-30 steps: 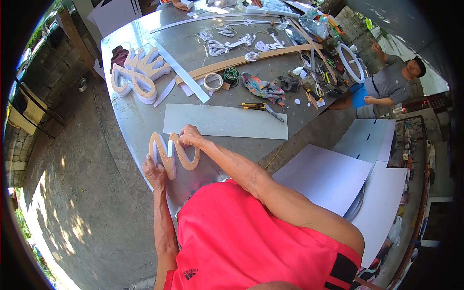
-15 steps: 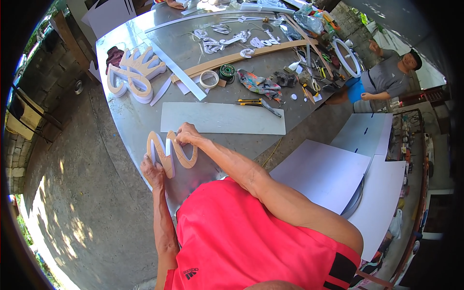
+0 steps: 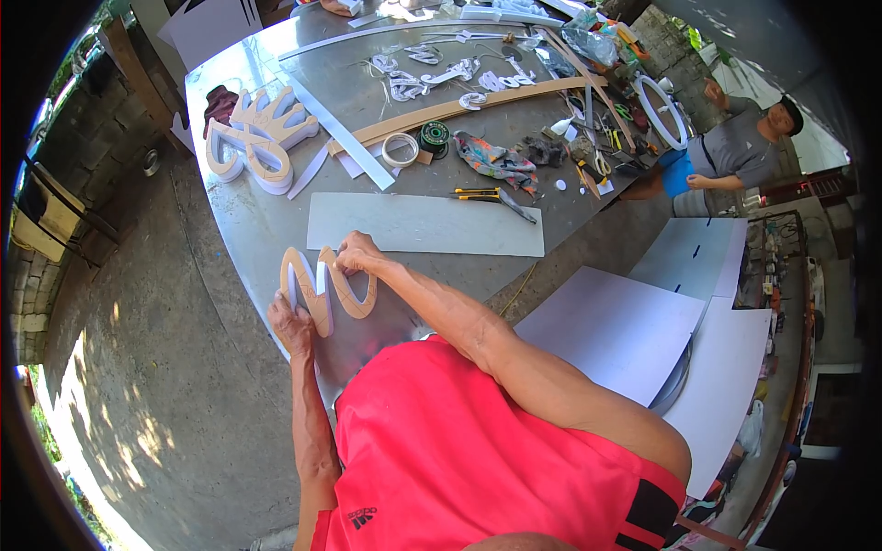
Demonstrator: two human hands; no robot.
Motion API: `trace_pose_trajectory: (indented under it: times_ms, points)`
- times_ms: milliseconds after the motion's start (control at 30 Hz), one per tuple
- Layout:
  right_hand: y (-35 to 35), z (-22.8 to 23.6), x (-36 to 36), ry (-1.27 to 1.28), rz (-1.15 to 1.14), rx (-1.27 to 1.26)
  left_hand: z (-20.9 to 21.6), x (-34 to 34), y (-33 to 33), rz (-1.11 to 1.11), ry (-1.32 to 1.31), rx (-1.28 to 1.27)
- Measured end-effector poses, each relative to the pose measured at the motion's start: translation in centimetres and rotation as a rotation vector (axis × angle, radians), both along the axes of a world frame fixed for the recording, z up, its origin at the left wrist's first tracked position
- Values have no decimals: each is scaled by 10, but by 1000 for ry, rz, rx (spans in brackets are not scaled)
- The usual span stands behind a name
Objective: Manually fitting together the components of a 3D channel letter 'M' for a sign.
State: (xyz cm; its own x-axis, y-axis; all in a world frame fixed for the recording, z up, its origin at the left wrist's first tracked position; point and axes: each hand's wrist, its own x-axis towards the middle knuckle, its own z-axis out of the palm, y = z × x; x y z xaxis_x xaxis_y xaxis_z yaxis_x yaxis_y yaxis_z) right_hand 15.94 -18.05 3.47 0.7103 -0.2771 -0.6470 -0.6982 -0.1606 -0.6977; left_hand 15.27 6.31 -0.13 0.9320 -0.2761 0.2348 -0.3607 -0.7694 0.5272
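Observation:
A curvy letter-shaped cutout (image 3: 321, 314), with a tan face and white sides, lies on the near left part of the metal table. My left hand (image 3: 293, 329) grips its lower left edge, fingers closed by the table's rim. At the upper right stroke, my right hand (image 3: 355, 252) pinches the cutout, its fingertips partly hidden. Just beyond my hands is a long pale flat panel (image 3: 404, 223), and a yellow-and-black utility knife (image 3: 475, 194) rests on its far edge. Farther left sits a larger tan-and-white cutout (image 3: 267, 147) with a crown-like top.
A tape roll (image 3: 399, 150), a green spool (image 3: 434, 137) and a colourful cloth (image 3: 494, 163) lie mid-table. Small white letters (image 3: 406, 86) and long strips (image 3: 344, 138) are farther back. Large white sheets (image 3: 606, 326) stand at right, where another person (image 3: 735, 151) is.
The view has shifted very slightly. Both hands keep their hold on the letter-shaped cutout, which has barely moved.

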Motion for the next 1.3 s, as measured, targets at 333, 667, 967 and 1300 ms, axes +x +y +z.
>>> trace_pose_trajectory:
  times_ms: [333, 667, 967, 1300]
  points:
    - [1, 5, -2, -9, -15, 19, -7, 1, 5, -13, -16, 17]
    - [-1, -1, -1, -4, -70, -1, -7, 1, -2, -3, -3, -33]
    - [9, 1, 2, -77, -89, -147, -18, 3, 9, -52, -3, -22]
    - [18, 1, -6, -143, -72, -330, -6, 4, -1, -30, -7, -64]
